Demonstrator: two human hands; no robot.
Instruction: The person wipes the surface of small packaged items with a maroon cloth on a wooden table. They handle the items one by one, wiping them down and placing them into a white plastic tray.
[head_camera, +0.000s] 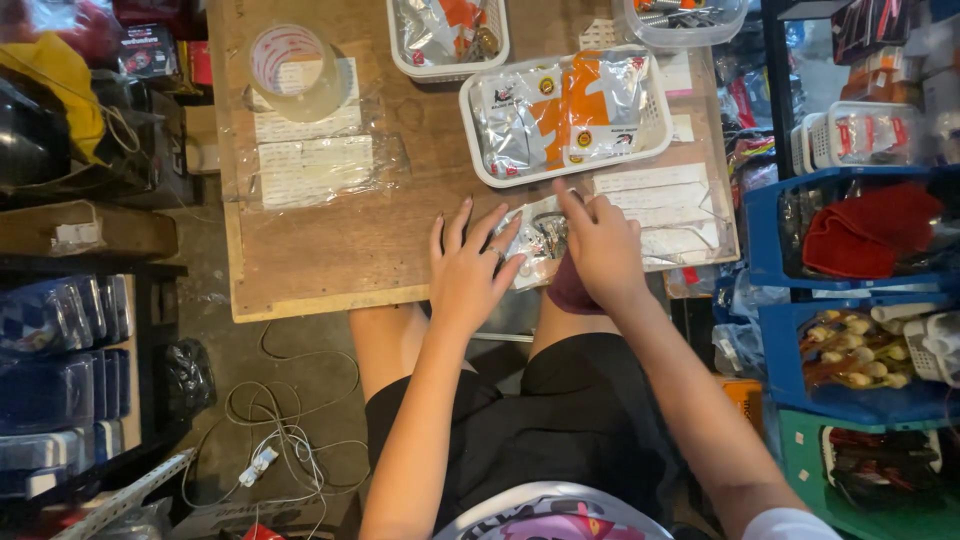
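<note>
Both hands meet on a small clear packet (532, 240) of metal parts at the near edge of the wooden table (330, 240). Left hand (468, 272) lies flat, fingers spread, its fingertips pressing the packet's left side. Right hand (600, 250) has its grip closed on the packet's right end, over a purple cloth (568, 292). Just beyond sits a white basket (480, 150) of silver and orange pouches. Bare wood lies open to the left, up to a tape roll (295, 70).
</note>
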